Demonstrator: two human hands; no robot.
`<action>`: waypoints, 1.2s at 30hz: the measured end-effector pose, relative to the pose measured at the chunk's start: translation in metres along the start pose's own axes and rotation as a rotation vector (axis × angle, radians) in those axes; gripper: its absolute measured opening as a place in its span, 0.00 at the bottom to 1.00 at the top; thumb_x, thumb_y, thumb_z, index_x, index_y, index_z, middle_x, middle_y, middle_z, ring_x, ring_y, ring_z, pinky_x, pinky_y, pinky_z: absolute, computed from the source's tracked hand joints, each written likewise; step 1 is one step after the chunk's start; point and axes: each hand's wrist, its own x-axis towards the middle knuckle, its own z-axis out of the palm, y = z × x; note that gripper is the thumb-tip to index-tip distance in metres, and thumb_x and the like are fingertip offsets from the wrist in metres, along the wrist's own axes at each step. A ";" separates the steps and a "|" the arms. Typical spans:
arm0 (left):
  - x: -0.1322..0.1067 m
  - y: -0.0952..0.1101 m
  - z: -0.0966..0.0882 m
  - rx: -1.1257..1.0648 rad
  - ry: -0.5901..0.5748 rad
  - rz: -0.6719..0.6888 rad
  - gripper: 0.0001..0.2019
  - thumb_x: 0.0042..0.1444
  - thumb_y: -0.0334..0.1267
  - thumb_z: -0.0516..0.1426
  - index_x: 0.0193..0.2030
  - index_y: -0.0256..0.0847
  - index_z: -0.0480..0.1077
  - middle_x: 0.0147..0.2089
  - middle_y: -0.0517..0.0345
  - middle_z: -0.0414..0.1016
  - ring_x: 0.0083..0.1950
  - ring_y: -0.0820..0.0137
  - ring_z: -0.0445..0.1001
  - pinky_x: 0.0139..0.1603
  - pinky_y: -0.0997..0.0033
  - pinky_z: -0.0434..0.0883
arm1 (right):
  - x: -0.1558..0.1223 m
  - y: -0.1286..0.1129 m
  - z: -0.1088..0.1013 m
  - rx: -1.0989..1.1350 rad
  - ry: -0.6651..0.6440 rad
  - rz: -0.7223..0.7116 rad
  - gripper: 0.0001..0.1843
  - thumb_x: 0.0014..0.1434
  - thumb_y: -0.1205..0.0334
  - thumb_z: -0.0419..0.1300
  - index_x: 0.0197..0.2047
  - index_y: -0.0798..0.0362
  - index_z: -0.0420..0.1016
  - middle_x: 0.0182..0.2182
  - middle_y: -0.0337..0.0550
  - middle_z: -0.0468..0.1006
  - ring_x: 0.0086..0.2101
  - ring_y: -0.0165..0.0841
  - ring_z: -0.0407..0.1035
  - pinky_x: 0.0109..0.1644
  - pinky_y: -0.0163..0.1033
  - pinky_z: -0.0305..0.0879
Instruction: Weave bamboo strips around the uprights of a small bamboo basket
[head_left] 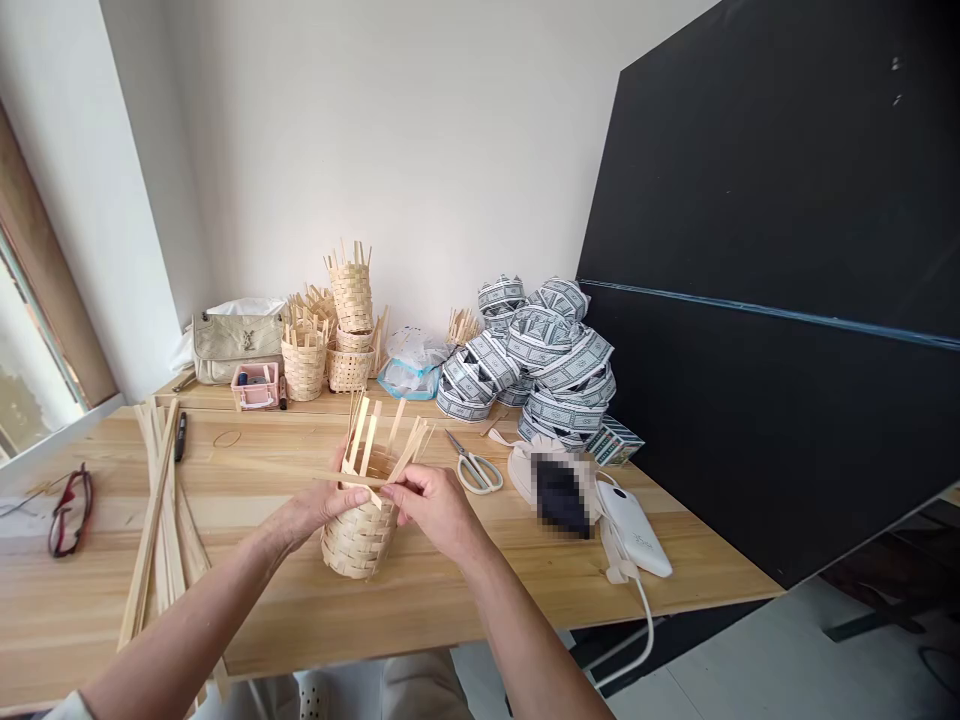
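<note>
A small woven basket [358, 545] of pale wooden strips leans slightly over the table, its uprights sticking out of the top. My left hand [336, 500] is closed around its left side, thumb pressed on the rim, the other fingers hidden behind. A flat weaving strip [349, 479] runs across the near side of the rim and out to the left. My right hand [431, 502] pinches this strip against the basket's right rim between thumb and fingers. Right of the basket lie scissors [478, 472] with pale handles.
Long loose strips [166, 510] lie on the left, beside a black marker [181, 437] and glasses [71, 510]. Finished-looking baskets [304, 368], a handbag [232, 345] and a pink box [255, 385] line the back. Patterned rolls [551, 345] are piled right; a white power bank [634, 528] trails a cable.
</note>
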 end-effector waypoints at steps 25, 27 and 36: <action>-0.004 0.018 0.001 0.789 0.430 0.370 0.15 0.43 0.43 0.62 0.39 0.41 0.73 0.35 0.56 0.69 0.36 0.64 0.69 0.37 0.65 0.69 | 0.012 -0.005 -0.004 0.024 -0.061 0.039 0.11 0.55 0.60 0.53 0.23 0.53 0.67 0.13 0.31 0.65 0.17 0.24 0.60 0.23 0.29 0.56; -0.006 0.031 0.000 0.677 0.280 0.196 0.15 0.42 0.43 0.62 0.37 0.40 0.73 0.33 0.57 0.72 0.32 0.67 0.70 0.33 0.69 0.68 | 0.015 0.000 -0.004 0.060 -0.066 0.023 0.11 0.55 0.59 0.53 0.23 0.53 0.67 0.14 0.31 0.65 0.18 0.24 0.60 0.23 0.29 0.56; -0.003 0.050 -0.014 0.445 0.090 -0.199 0.17 0.36 0.52 0.61 0.19 0.39 0.65 0.08 0.69 0.56 0.12 0.80 0.51 0.13 0.79 0.51 | 0.016 -0.002 0.015 0.033 -0.008 -0.059 0.09 0.56 0.58 0.54 0.29 0.53 0.69 0.16 0.30 0.66 0.19 0.24 0.63 0.24 0.28 0.59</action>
